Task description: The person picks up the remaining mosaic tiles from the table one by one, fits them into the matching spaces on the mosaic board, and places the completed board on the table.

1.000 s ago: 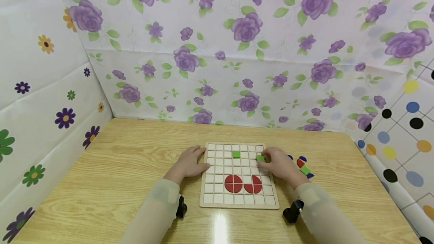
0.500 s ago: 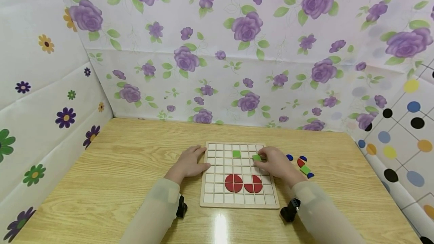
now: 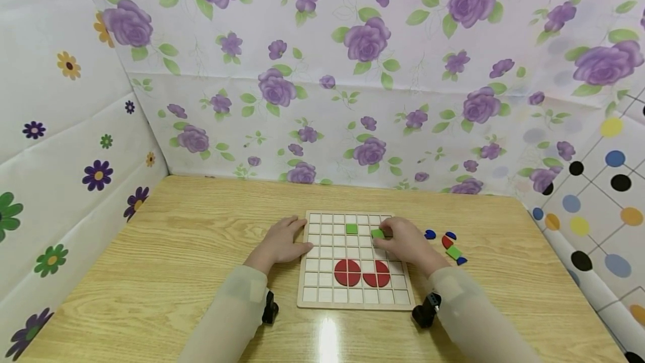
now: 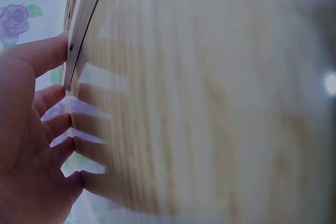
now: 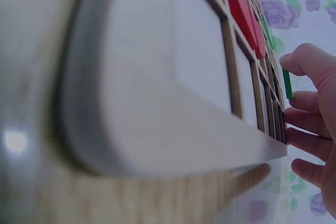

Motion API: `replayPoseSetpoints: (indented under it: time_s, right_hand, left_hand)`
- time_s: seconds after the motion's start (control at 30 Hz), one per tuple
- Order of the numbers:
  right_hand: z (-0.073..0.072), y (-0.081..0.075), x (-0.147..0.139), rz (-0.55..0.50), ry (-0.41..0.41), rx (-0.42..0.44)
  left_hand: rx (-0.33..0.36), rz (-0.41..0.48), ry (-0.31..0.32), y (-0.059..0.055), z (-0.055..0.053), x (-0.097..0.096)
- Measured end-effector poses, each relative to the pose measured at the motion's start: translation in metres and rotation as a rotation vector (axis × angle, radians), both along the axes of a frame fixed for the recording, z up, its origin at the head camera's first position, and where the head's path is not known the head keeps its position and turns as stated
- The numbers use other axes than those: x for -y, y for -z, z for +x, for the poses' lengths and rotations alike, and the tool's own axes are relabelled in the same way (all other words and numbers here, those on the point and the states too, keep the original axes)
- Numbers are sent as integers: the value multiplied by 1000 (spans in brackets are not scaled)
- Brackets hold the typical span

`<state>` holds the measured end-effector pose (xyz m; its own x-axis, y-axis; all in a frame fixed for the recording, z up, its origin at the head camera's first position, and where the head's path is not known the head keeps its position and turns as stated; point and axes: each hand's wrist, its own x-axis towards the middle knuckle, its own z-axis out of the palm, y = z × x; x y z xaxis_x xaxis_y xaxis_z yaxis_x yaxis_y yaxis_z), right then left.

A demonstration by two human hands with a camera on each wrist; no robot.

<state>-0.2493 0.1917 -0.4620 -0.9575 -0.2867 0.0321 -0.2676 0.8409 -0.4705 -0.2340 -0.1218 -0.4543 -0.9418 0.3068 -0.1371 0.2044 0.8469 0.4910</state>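
Note:
A wooden grid board with white square cells lies on the table. My left hand rests at its left edge, thumb and fingertips touching the frame, fingers relaxed; the left wrist view shows the thumb against the board's side. Over the board's upper right, my right hand pinches a green square tile between thumb and index finger. That tile appears edge-on in the right wrist view. Another green square tile sits in a cell further left. Red quarter-circle pieces form a full disc and a three-quarter disc below.
To the right of the board lie loose pieces: a blue piece, another blue one, a red piece, a green tile and a blue piece. Flowered cloth hangs behind the table.
My right hand has slid left across the board's upper right with the green tile, uncovering more of the blue piece beside it. The left hand has stayed in place.

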Motion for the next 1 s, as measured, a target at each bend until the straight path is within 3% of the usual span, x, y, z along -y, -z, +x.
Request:
replayPoseSetpoints:
  time_s: [1.0]
  right_hand:
    - [-9,-9,20,37,14,-11]
  left_hand:
    - [-4,4,3,-3,2,0]
